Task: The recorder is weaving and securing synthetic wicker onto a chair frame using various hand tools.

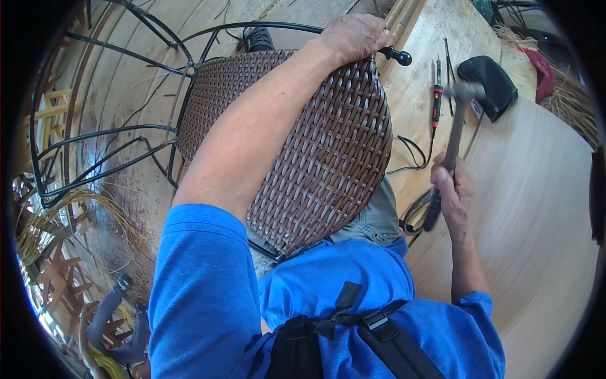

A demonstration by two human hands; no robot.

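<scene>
A chair with a brown woven wicker panel (pixel 328 158) and a black metal frame (pixel 120 129) lies across my lap. My left hand (pixel 353 36) is closed over the panel's far edge, beside a black rounded knob (pixel 401 57) at the end of the frame. Its fingertips are partly hidden. My left forearm crosses above the weave. To the right of the chair, my right hand (pixel 454 189) grips the handle of a hammer (pixel 453 142), whose blurred metal head points away from me, raised off the panel.
A soldering iron (pixel 437 104) with red-and-black handle and cord lies on the boards at right, near a black pouch (pixel 487 85). A pale wooden sheet (pixel 536 215) spans the right side. Loose strands (pixel 104 205) lie at left, and a shoe (pixel 257 39) shows beyond the chair.
</scene>
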